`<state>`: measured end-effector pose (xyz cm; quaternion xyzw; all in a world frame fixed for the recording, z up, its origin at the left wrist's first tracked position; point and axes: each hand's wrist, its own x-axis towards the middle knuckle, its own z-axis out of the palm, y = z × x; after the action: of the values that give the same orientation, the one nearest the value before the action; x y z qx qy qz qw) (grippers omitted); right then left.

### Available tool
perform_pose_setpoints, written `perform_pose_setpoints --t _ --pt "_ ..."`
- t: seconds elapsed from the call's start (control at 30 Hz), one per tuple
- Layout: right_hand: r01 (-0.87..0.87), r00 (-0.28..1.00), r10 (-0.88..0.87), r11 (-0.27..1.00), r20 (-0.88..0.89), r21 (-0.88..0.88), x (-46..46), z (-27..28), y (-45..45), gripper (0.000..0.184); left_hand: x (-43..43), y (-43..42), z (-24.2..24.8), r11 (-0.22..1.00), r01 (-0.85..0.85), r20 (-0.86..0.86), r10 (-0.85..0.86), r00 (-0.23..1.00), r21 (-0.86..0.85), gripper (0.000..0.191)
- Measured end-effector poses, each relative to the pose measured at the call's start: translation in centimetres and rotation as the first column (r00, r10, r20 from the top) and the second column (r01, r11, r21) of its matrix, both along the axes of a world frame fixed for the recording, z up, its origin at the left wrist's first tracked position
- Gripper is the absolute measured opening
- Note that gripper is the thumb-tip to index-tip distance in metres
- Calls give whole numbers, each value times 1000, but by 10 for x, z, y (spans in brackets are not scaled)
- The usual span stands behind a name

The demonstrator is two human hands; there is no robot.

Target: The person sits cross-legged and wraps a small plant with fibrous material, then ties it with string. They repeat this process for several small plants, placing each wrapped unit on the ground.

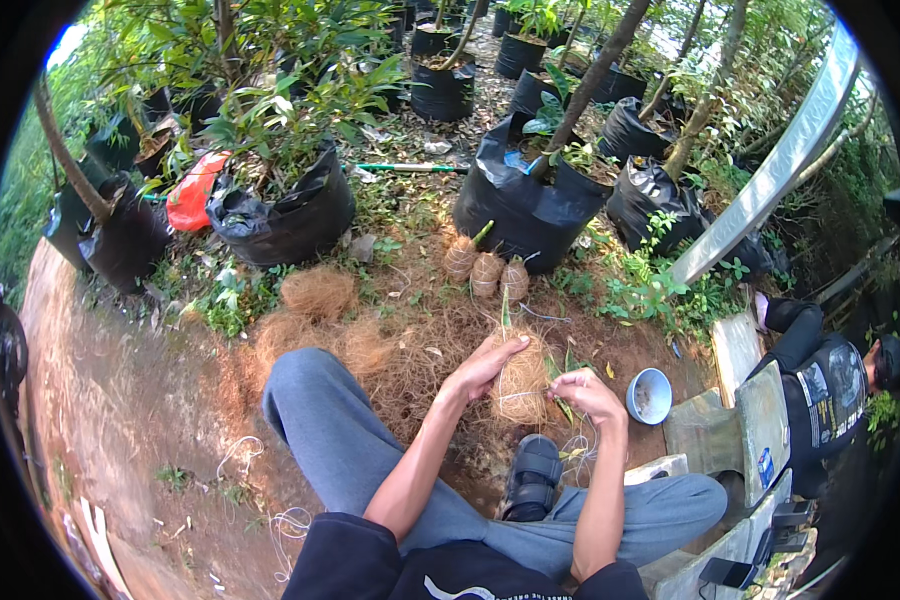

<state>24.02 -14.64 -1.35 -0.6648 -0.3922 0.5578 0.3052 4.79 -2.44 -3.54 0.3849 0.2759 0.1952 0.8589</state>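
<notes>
My left hand grips a ball of brown coconut fibre from its left side, thumb across the upper part. A green shoot sticks up from the top of the ball. White string circles its lower half. At the ball's right side, the fingertips of my right hand are pinched together on what looks like the string, too thin to follow clearly. A loose tangle of string hangs or lies below that hand. Three smaller fibre-wrapped balls stand beyond, tied with string, one with a green stem.
Loose coconut fibre lies heaped on the soil to the left. A blue bowl stands at right. Black planting bags with trees line the far side, beside a slanting metal post. Another person sits at far right.
</notes>
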Motion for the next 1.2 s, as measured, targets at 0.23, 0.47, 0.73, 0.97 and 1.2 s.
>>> perform_pose_setpoints --t 0.23,0.47,0.73,0.97,1.2 --pt "118 989 -121 992 81 36 12 10 5 14 19 -4 -12 984 -165 -14 166 986 60 34" --pt "134 958 -209 932 196 337 -33 44 3 16 20 -1 -19 521 -539 2 718 696 662 37" --pt "157 981 -191 896 41 416 -122 25 2 16 16 6 -2 453 -859 2 885 466 -238 58" --pt "273 861 -203 958 -467 88 -78 2 7 12 -18 12 19 808 -233 278 434 857 -541 32" --pt "227 956 -188 960 -223 162 -28 56 24 17 -23 -16 33 947 -159 54 150 987 278 52"
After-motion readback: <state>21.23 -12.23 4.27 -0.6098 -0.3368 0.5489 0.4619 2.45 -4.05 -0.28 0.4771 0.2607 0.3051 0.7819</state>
